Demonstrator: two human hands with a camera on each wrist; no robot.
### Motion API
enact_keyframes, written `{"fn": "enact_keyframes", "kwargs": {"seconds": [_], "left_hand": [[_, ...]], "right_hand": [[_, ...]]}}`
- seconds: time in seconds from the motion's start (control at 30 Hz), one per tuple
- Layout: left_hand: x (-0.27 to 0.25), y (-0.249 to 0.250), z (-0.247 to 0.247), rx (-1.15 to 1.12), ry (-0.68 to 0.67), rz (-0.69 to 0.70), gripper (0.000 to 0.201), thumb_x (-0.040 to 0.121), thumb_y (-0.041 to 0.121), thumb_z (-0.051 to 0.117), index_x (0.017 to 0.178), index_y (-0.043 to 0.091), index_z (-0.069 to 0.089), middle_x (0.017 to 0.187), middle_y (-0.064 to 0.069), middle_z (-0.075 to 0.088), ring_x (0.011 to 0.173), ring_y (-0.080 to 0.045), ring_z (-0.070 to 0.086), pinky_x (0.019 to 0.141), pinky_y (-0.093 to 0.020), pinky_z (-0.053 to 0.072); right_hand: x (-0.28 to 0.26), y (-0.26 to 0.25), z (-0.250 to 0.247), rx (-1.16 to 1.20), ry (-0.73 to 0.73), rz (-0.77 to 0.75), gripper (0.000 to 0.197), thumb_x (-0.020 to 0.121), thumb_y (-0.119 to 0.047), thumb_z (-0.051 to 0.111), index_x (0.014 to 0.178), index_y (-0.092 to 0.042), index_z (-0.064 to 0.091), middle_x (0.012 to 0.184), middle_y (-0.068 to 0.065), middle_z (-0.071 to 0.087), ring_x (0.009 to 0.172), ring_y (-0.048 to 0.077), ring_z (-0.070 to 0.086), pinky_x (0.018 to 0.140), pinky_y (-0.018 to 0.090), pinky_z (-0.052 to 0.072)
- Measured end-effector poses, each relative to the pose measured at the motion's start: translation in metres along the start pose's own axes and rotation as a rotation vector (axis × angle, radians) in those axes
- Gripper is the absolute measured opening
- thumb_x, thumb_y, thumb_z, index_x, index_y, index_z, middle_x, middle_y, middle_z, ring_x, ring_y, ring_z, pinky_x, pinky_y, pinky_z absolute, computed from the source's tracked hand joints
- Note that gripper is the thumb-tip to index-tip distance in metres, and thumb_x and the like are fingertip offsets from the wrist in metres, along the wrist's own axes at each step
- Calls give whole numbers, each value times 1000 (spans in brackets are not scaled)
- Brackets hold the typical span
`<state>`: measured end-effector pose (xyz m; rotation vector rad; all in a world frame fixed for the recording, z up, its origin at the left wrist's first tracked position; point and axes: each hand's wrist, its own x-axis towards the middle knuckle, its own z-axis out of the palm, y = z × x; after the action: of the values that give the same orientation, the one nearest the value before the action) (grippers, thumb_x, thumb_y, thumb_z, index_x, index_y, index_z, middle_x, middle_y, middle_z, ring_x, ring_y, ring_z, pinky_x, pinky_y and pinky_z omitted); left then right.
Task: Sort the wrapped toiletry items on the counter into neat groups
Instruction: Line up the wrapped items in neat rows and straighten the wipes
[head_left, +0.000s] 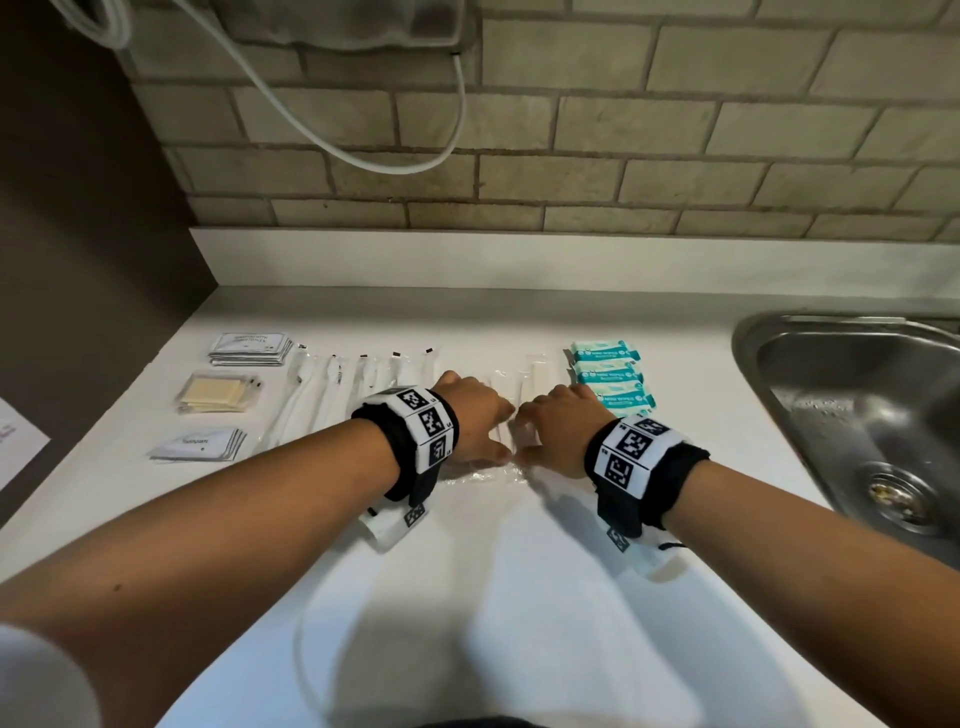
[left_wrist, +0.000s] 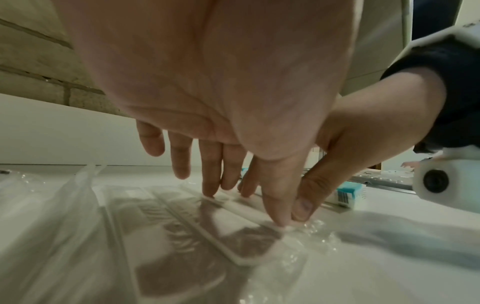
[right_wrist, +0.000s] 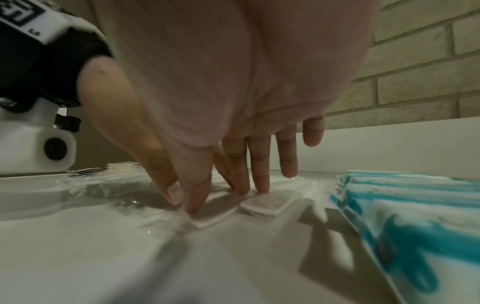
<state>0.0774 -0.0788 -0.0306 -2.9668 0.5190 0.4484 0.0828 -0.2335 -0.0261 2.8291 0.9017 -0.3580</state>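
Observation:
Both hands rest side by side on clear-wrapped white combs (head_left: 535, 370) in the middle of the white counter (head_left: 519, 597). My left hand (head_left: 480, 421) lies flat, its straight fingers (left_wrist: 210, 185) and thumb tip pressing one wrapped comb (left_wrist: 207, 232). My right hand (head_left: 556, 426) does the same just to the right, with fingers (right_wrist: 259, 172) and thumb on another wrapped comb (right_wrist: 270, 203). The two thumbs touch. Nothing is gripped. Wrapped toothbrushes (head_left: 332, 389) lie in a row to the left, and teal wipe packs (head_left: 608, 379) are stacked to the right.
Three piles sit at the far left: grey sachets (head_left: 249, 348), yellowish pads (head_left: 218, 395) and white sachets (head_left: 200, 444). A steel sink (head_left: 857, 415) lies at the right. A brick wall (head_left: 571, 156) with a hanging white cable (head_left: 363, 150) closes the back.

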Motion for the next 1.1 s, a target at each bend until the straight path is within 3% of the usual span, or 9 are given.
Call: {"fn": "enact_keyframes", "kwargs": {"seconds": [0.1, 0.2, 0.4, 0.7, 0.9, 1.1], "left_hand": [[4, 1, -1, -2, 16, 14, 40, 81, 57, 59, 103, 23, 57, 97, 1, 63, 111, -26, 52, 100, -44, 32], [6, 1, -1, -45, 73, 29, 46, 80, 58, 59, 117, 30, 59, 110, 3, 63, 116, -24, 46, 101, -42, 30], [11, 13, 1, -1, 64, 63, 50, 81, 59, 58, 120, 28, 61, 116, 5, 61, 113, -23, 41, 96, -39, 31], [19, 21, -6, 3, 84, 30, 58, 81, 63, 57, 126, 25, 59, 116, 3, 61, 109, -23, 42, 91, -38, 32], [20, 26, -5, -21, 87, 14, 55, 80, 62, 57, 122, 27, 60, 113, 4, 60, 109, -25, 41, 91, -38, 34], [10, 22, 1, -25, 97, 83, 55, 77, 66, 57, 118, 30, 62, 115, 9, 62, 105, -22, 41, 89, -39, 32]], "right_hand": [[1, 4, -1, 36, -16, -8, 39, 91, -45, 51, 125, -27, 56, 129, 0, 58, 126, 25, 44, 113, 44, 23], [3, 9, 1, 12, 6, -12, 37, 94, -39, 46, 128, -26, 56, 137, -2, 53, 132, 25, 39, 117, 46, 17], [13, 19, 1, -41, -49, 113, 40, 98, -35, 36, 133, -23, 51, 135, 3, 56, 138, 27, 34, 119, 50, 7], [-15, 20, 8, -121, -70, 71, 47, 95, -48, 33, 123, -23, 60, 118, 2, 65, 128, 25, 44, 118, 50, 8], [-22, 18, 6, -66, -39, 84, 43, 91, -44, 46, 127, -25, 58, 123, 1, 63, 129, 25, 43, 118, 47, 9], [-22, 21, -1, 27, 30, 91, 51, 86, -46, 53, 135, -29, 50, 132, 1, 56, 134, 27, 37, 118, 47, 12]]}}
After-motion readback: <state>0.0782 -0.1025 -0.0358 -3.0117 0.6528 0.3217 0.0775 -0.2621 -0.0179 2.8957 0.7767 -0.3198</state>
